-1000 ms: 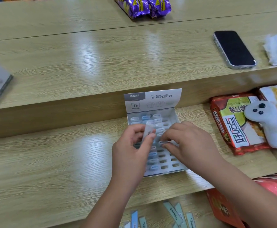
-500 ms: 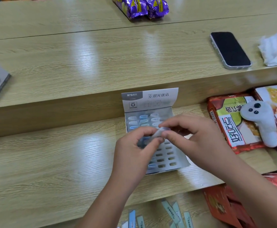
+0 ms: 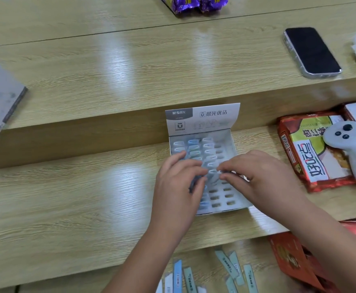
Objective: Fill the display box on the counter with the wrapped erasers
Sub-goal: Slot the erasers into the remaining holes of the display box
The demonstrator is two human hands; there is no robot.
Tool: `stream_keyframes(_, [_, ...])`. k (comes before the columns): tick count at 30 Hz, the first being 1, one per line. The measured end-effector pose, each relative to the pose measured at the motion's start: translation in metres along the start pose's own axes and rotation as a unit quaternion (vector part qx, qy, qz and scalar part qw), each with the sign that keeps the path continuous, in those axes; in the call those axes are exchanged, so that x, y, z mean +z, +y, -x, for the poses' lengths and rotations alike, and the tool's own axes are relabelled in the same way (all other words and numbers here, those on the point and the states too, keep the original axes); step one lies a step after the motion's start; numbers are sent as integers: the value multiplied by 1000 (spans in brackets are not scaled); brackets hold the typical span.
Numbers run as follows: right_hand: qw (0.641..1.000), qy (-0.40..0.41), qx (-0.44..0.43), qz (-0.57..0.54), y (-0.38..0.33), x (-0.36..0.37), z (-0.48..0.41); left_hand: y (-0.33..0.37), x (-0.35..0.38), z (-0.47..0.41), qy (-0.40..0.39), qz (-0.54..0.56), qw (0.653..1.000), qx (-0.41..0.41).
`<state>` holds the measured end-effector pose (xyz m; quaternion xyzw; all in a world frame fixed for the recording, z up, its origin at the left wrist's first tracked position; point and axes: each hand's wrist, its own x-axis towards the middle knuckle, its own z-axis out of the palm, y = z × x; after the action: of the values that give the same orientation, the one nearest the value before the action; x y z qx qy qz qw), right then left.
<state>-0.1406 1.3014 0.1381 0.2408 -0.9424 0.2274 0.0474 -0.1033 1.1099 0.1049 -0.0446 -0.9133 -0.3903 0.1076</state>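
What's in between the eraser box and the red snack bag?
Bare wooden shelf, plus the right hand lying across the part nearer the camera; the head view shows it.

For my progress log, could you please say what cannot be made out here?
Head view.
Display box, middle slots: covered by the left hand and right hand.
Whether the right hand pinches anything: blurred.
Loose strips: cut by the lower edge, print too small.
Purple packets: cut by the top edge.
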Motion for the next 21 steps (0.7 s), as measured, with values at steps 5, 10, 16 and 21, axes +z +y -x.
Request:
stream_keyframes(5, [996, -11, -73, 57, 2, 0, 1, 0, -1, 0, -17, 1, 1000, -9])
stream_keyframes(10, [987, -16, -105, 120, -4, 10, 1, 1, -2, 0, -21, 7, 1000, -7])
stream_keyframes(16, [992, -1, -83, 100, -1, 10, 4, 1, -6, -1, -40, -4, 999, 13])
stream_keyframes(21, [995, 97, -10, -3, -15, 10, 38, 0, -27, 21, -15, 6, 1000, 10])
